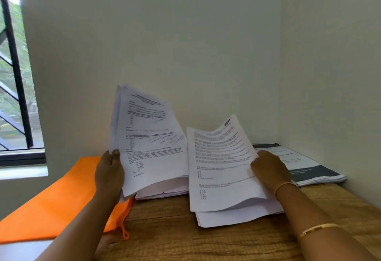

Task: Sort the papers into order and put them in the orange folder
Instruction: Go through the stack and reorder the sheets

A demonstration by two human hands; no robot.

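- The left hand [109,171] pinches a sheaf of papers [148,137] at its lower left edge, thumb on the printed face and fingers behind, and holds it tilted up off the surface. The sheets are white and limp, with black print and some pen scribbles.
- The right hand [270,170] grips the right edge of a second batch of sheets [218,168]. These bow upward from a flat stack [237,218] on the surface.
- More white pages [165,188] lie flat behind and below the raised sheaf.
- The orange folder [51,198] lies flat at the left — soft and matte, with a zip edge and an orange pull loop [124,234]. Its right edge is under the left forearm.
- Two thin gold bangles [285,185] circle the right arm.
- The surface [175,240] is brown wood grain, set into a corner of pale plain walls [185,33].
- A printed pile with dark bands [305,168] lies in the far right corner.
- A window [12,95] with black bars at the left shows greenery outside.
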